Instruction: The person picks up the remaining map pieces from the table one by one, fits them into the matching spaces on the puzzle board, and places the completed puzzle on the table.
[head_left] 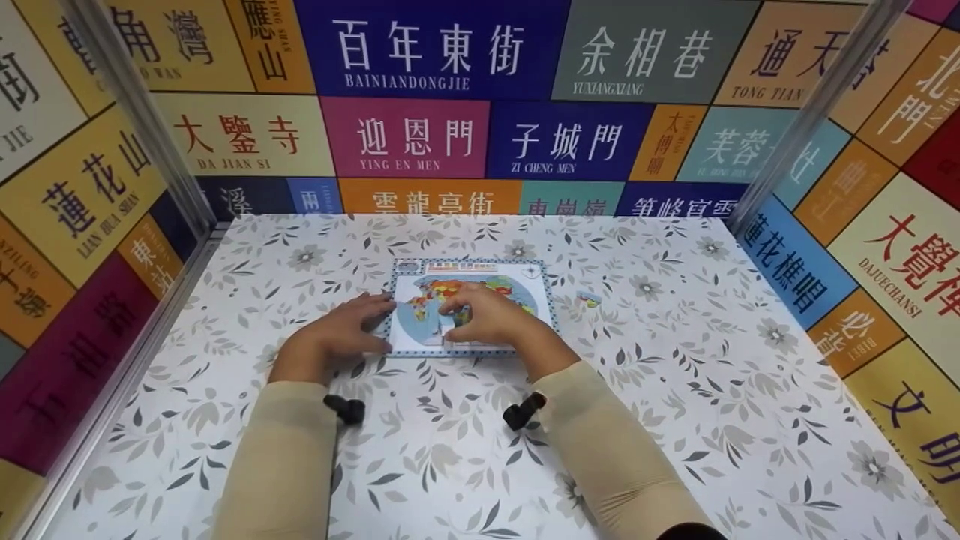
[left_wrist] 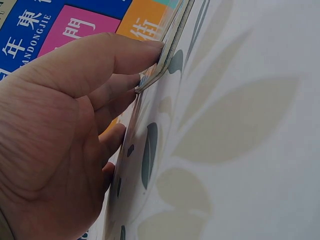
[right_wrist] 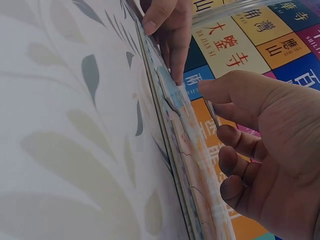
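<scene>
A world map jigsaw puzzle [head_left: 420, 330] with a blue dotted border lies flat on the table. My left hand [head_left: 339, 327] rests at its left side, thumb and fingers touching the board's edge [left_wrist: 172, 42] rather than closing round it. Over the middle of the map, my right hand [head_left: 491, 319] pinches a thin puzzle piece [right_wrist: 212, 111] between thumb and index finger, held edge-on and apart from the board in the right wrist view. The right hand covers part of the map in the head view. Right of the board lies a small loose puzzle piece [head_left: 589, 300].
The table [head_left: 420, 465] has a white cloth with grey leaves and flowers. Colourful panels with Chinese place names [head_left: 405, 139] stand behind it and at both sides. Metal posts [head_left: 142, 120] rise at the back corners.
</scene>
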